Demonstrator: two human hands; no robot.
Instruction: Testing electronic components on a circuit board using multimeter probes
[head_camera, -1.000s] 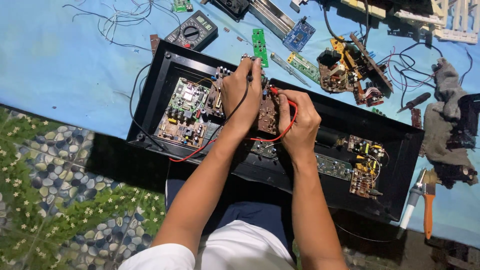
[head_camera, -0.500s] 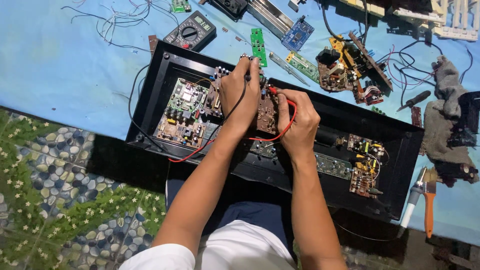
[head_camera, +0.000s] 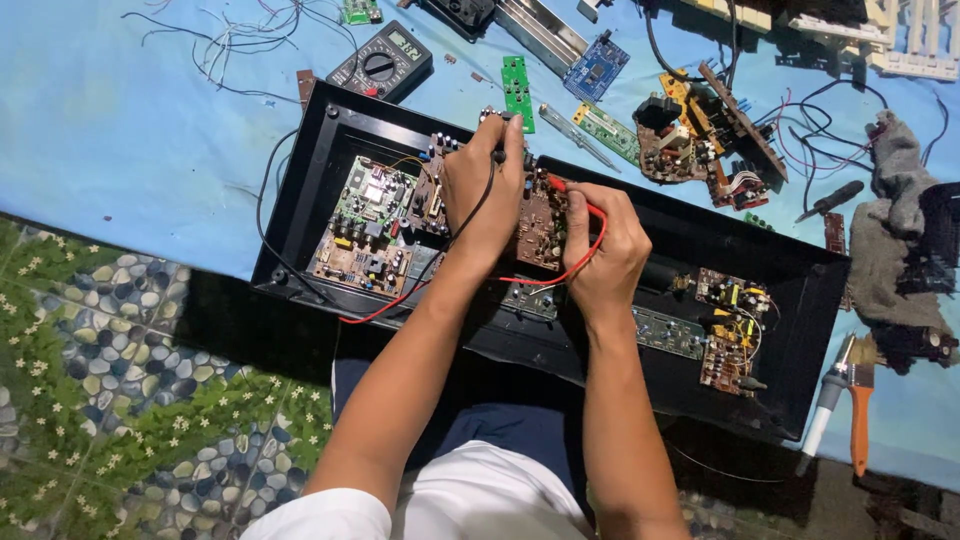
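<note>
Your left hand (head_camera: 480, 190) grips the black probe (head_camera: 497, 152) and your right hand (head_camera: 600, 245) the red probe (head_camera: 556, 185), flanking the upright brown circuit board (head_camera: 540, 225) between them.

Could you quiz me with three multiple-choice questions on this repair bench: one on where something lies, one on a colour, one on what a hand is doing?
1. Where does the multimeter lie?
A. on the blue sheet beyond the black case
B. inside the black case
C. on the pebble floor

2. What colour is the probe lead at the right hand?
A. green
B. red
C. white

3. What is the left hand doing?
A. resting flat on the floor
B. holding the paintbrush
C. pinching a black probe over the brown circuit board

Answers: 1 A, it sits on the blue sheet past the far edge of the black case. 2 B, the red lead loops around that hand. 3 C, its fingers grip the black probe beside the upright board.
</note>
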